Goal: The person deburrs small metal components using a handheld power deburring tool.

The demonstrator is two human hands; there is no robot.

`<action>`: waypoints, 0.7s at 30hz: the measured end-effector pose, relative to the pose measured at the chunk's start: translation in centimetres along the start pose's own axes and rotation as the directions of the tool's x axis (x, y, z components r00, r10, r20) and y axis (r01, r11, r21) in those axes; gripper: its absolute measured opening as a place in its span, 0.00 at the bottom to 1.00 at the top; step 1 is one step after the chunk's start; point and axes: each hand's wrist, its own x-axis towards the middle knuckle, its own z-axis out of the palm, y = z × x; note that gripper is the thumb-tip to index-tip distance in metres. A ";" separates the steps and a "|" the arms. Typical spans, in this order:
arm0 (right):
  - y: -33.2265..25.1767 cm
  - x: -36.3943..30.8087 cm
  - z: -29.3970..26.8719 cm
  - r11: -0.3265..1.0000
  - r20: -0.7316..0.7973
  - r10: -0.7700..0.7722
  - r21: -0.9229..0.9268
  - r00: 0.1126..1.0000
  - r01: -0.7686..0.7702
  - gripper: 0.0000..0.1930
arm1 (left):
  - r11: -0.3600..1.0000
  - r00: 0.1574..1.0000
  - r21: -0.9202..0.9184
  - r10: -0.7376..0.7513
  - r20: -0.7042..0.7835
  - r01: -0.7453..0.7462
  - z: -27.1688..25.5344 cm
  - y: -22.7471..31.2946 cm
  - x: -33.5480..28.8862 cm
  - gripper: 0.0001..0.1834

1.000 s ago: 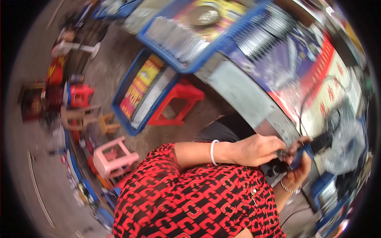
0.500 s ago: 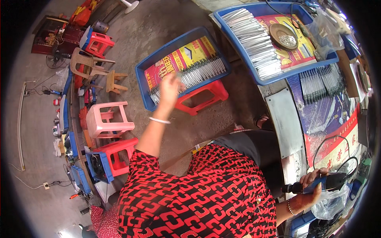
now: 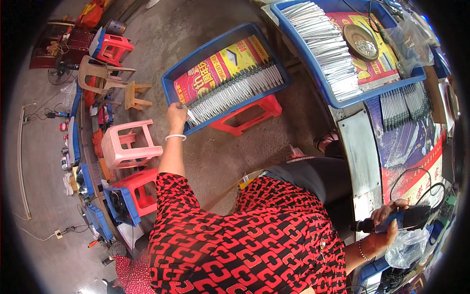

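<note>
Rough grey concrete floor [image 3: 210, 157] spreads out under everything, with smooth moulded plastic all over it: a glossy pink stool [image 3: 111, 145] off to the left, and beyond it a tan chair [image 3: 90, 68] with a perforated back. Centre of the action, a blue tray [image 3: 210, 55], rectangular and straight-walled, sits tilted in view above a red stool [image 3: 268, 109]. Inside, a shiny printed sheet [image 3: 205, 73] in red and yellow lines the bottom, and along the near wall runs a tight rank of slim silver rods [image 3: 235, 93] with dark tips, ribbed like a comb. And there's the left hand [image 3: 176, 116], white bangle on the wrist, right at the tray's left corner where that rank ends! Its fingers are drawn in narrow; whether they pinch a rod, I cannot tell. Over on the right, a firm wrap: the right hand [image 3: 387, 234], beaded bracelet showing, grips a blue-and-black power driver [image 3: 415, 217], its cylindrical nose pointing left. Crinkled clear plastic [image 3: 405, 249] bunches just below. Up top, a second blue tray [image 3: 382, 89] carries more silvery rods, fanned unevenly, beside a round brown bowl [image 3: 350, 34] of small pale bits.
</note>
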 end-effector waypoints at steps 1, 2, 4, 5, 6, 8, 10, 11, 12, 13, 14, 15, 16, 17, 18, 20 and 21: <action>0.0 0.0 -0.1 1.000 -0.001 -0.002 -0.006 1.000 0.002 0.27 | 1.000 1.000 0.000 -0.003 0.005 0.003 0.2 -0.6 0.2 0.16; -0.1 -0.1 -0.1 1.000 -0.004 -0.002 -0.011 1.000 0.002 0.27 | 0.996 1.000 0.085 0.019 -0.005 -0.019 0.1 -1.3 0.6 0.15; -0.3 -0.1 0.0 0.999 -0.003 0.008 -0.031 1.000 -0.008 0.27 | 0.984 0.999 0.174 0.042 -0.016 -0.038 -0.1 -3.6 1.9 0.14; -0.4 -0.1 0.2 1.000 0.000 0.012 -0.027 1.000 -0.012 0.27 | 0.966 0.995 0.246 0.094 -0.040 -0.082 -0.3 -5.0 2.8 0.13; -0.4 -0.2 0.4 0.999 -0.016 0.008 -0.036 1.000 -0.009 0.27 | 0.941 0.988 0.313 0.151 -0.045 -0.129 0.2 -4.7 2.6 0.12; -0.3 -0.3 0.5 0.999 -0.040 0.004 -0.047 0.999 -0.006 0.27 | 0.956 0.993 0.273 0.115 -0.026 -0.104 1.0 -4.1 2.3 0.13; 0.0 -0.4 0.5 1.000 -0.015 0.015 -0.027 1.000 -0.016 0.27 | 0.969 0.997 0.238 0.077 -0.018 -0.070 1.0 -4.1 2.0 0.14; 0.0 -0.3 0.4 1.000 -0.014 0.019 -0.023 1.000 -0.020 0.27 | 0.948 0.991 0.294 0.129 -0.018 -0.118 0.6 -4.5 2.0 0.13; 0.0 -0.3 0.4 0.999 0.012 0.018 -0.048 1.000 -0.017 0.27 | 0.923 0.983 0.346 0.183 -0.004 -0.171 0.8 -4.1 1.8 0.13; -0.1 -0.3 0.5 0.997 0.038 0.017 -0.073 0.999 -0.014 0.27 | 0.922 0.983 0.347 0.185 0.002 -0.175 0.9 -3.7 1.6 0.13; -0.1 -0.3 0.5 0.997 0.032 0.017 -0.074 0.999 -0.015 0.27 | 0.953 0.994 0.285 0.103 0.030 -0.107 1.0 -3.2 1.5 0.13; 0.0 -0.2 0.8 0.997 0.028 0.010 -0.075 1.000 -0.008 0.27 | 0.974 0.998 0.224 0.020 0.060 -0.033 0.9 -2.6 1.2 0.13; 0.0 -0.2 1.1 0.997 0.024 0.003 -0.075 1.000 -0.002 0.27 | 0.974 0.998 0.226 0.021 0.064 -0.035 0.9 -2.0 0.9 0.13; 0.1 -0.2 1.3 0.997 0.020 0.004 -0.077 1.000 -0.003 0.27 | 0.962 0.997 0.272 0.018 0.072 -0.037 0.9 -1.5 0.6 0.12; 0.2 -0.1 1.6 0.997 0.008 -0.003 -0.075 1.000 0.004 0.28 | 0.948 0.997 0.317 0.013 0.074 -0.036 0.6 -1.3 0.4 0.12; 0.2 -0.1 1.5 0.997 -0.003 -0.008 -0.073 1.000 0.008 0.28 | 0.950 0.997 0.309 0.015 0.075 -0.038 0.2 -1.6 0.9 0.12; 0.4 0.0 1.2 0.997 0.030 0.015 -0.077 0.999 -0.013 0.28 | 0.953 0.996 0.299 0.022 0.085 -0.047 0.4 -1.2 0.8 0.12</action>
